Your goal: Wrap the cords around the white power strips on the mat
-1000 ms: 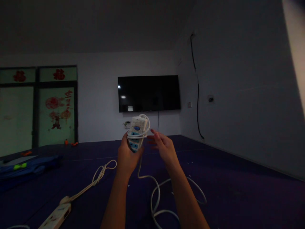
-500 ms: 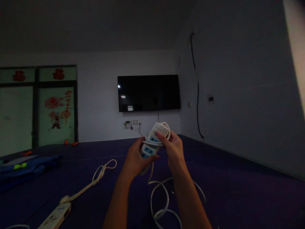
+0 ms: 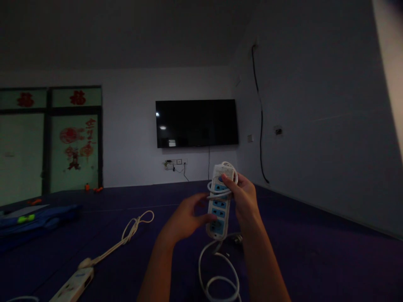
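A white power strip (image 3: 218, 206) with blue sockets is held up in front of me, nearly upright. My right hand (image 3: 247, 197) grips its upper end, thumb on the front by the switch. White cord (image 3: 219, 194) is looped round the upper part. At the strip's left side is my left hand (image 3: 185, 216), thumb and fingers apart. Its thumb tip overlaps the lower sockets; whether it touches them I cannot tell. From the strip's bottom end, more white cord (image 3: 201, 268) hangs down and lies in loops on the dark purple surface (image 3: 126, 268).
To the left lies a second power strip (image 3: 74, 285), its cream cord (image 3: 134, 228) bundled. Farther left are blue cloth (image 3: 53, 218) with a bright green item (image 3: 26, 218) on it, and small orange objects (image 3: 98, 189). A television (image 3: 197, 123) hangs on the far wall.
The power strip has moved right and turned from slanted to nearly upright. My left hand has loosened from around its lower part; my right hand has shifted right with it.
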Demonstrator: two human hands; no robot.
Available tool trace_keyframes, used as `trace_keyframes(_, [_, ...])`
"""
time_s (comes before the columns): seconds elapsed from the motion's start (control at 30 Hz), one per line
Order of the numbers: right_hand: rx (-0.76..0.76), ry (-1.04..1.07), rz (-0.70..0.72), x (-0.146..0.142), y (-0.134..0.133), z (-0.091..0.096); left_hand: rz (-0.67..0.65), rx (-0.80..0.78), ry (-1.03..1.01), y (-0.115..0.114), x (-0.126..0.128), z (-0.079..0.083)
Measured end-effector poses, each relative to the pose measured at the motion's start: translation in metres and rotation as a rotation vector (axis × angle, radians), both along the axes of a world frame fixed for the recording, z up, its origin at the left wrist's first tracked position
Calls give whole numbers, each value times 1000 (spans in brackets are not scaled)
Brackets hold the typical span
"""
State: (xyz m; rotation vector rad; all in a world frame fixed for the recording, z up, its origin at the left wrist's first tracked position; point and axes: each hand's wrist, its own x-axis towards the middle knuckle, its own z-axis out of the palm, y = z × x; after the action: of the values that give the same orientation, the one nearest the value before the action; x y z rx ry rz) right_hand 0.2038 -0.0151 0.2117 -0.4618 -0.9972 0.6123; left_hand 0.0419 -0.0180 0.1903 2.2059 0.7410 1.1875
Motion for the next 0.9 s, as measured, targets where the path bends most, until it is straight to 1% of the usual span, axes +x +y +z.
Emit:
trace_keyframes(0.07, [13,-59,-48,-2,2,-1,10,-21,116,5,2,-4])
trace_keyframes(0.13, [30,-129,-124,-3,4,-2,78,-33,228,9,1,-6])
trace_keyframes(0.23, [51,-226,-248,-2,10,-4,149,-18,293,11,-2,-6])
trace_keyframes(0.3, [53,-287,-353,-3,14,-6,142,-21,299,10,-3,-5])
trace_keyframes(0.4, [68,-360,-538,-5,19,-8,78,-60,332,7,-2,-6])
trace_keyframes(0.47, [94,-360,-582,-7,21,-8,31,-83,348,4,3,-7])
trace_keyframes(0.5, [110,-339,-562,-8,21,-8,12,-90,350,3,5,-8])
trace_keyframes(0.53, [127,-307,-513,-9,21,-7,-7,-93,347,3,9,-10])
trace_keyframes(0.67, [169,-139,-199,-13,17,-5,-75,-111,337,5,17,-15])
trace_keyframes(0.73, [166,-88,-88,-14,14,-4,-75,-117,327,4,14,-14])
trace_keyframes(0.83, [158,-72,-43,-15,10,-3,-23,-97,248,-3,1,-4])
trace_keyframes(0.9, [156,-80,-34,-17,8,-2,53,-49,117,-8,-8,5])
